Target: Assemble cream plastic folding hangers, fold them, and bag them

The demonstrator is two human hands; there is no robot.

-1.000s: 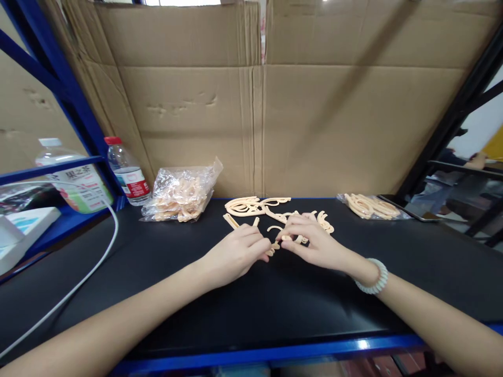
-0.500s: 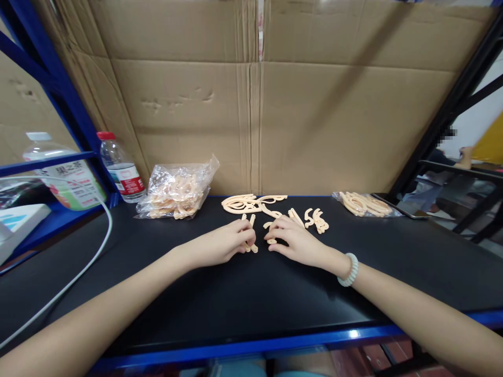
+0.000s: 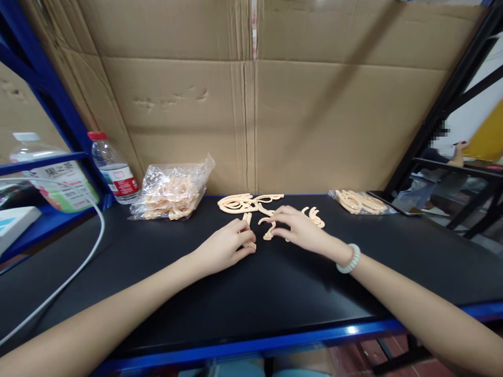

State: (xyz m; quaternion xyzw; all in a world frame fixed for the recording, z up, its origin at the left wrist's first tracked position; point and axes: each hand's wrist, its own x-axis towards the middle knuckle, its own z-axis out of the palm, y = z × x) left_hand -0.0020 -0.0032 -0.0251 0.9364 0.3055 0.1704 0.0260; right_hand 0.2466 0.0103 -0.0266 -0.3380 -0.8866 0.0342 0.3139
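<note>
Several pale peach cut-out pieces lie on the black bench top near the cardboard back wall. My left hand rests on the bench with its fingers pinched on a small straight peach piece. My right hand, with a pale bead bracelet at the wrist, lies over the loose pieces and its fingertips press a small curved piece. The two hands are a few centimetres apart.
A clear bag of peach pieces sits at the back left, a smaller one at the back right beside a dark flat phone. A water bottle, a white cable and blue shelf posts stand left. A person is far right.
Both hands have drifted slightly apart: the left drew back with its straight piece, the right reached toward the back pieces. The view shifted a little left.
</note>
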